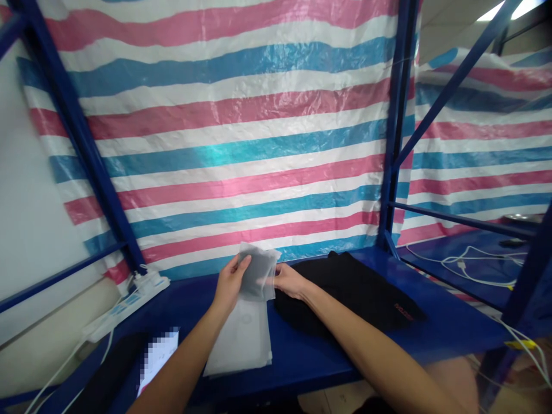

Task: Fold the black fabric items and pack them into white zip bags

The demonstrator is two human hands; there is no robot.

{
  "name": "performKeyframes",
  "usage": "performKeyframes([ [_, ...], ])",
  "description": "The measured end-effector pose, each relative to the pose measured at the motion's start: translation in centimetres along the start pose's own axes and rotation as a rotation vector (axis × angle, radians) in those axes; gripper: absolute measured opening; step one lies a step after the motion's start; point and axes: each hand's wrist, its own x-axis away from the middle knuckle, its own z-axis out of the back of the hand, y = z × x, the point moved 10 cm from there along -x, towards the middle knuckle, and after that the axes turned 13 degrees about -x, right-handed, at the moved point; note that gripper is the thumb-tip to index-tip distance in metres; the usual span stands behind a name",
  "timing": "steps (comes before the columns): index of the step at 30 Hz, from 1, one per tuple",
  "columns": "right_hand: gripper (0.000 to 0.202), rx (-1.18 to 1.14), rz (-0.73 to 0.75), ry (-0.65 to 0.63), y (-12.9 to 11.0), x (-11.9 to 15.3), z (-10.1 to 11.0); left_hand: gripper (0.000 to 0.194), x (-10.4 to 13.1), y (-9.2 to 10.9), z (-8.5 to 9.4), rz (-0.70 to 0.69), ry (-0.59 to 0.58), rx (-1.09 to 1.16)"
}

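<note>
My left hand [232, 280] pinches a small translucent plastic bag [256, 273], thumb on its near face. The bag looks grey in the middle; whether something lies inside I cannot tell. At its right edge, my right hand [290, 280] has its fingers closed on the plastic, with some fingertips behind or in the bag. Under the hands a stack of whitish, frosted plastic bags [241, 342] lies on the blue tabletop [297, 356]. Just right of my right hand spreads a folded black garment [349, 293] with small reddish lettering.
A white power strip [125, 307] with plugs and cables runs along the left side. Near my left forearm lie a lit, pixelated screen [159, 356] and a dark object [112, 374]. Blue metal posts [392, 126] frame a striped plastic sheet [241, 144] behind. White cables [474, 264] lie at right.
</note>
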Motion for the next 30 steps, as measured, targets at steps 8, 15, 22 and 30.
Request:
performKeyframes([
  [8, 0.046, 0.038, -0.033, 0.004, -0.7, 0.6, -0.9, 0.065, 2.0, 2.6, 1.4, -0.255, 0.103, -0.891],
  [15, 0.019, 0.325, -0.308, 0.035, -0.8, 1.9, 1.5, 0.059, 1.0, 3.1, 6.4, -0.209, 0.180, -1.040],
  [22, 0.033, 0.015, -0.442, -0.039, -2.9, 3.8, 3.5, 0.065, 2.8, -1.5, 10.0, 0.054, -0.007, -0.889],
  [30, 0.036, -0.265, -0.314, 0.061, -2.0, 1.8, 3.6, 0.053, 8.5, -2.4, 3.1, -0.355, -0.134, -1.345],
])
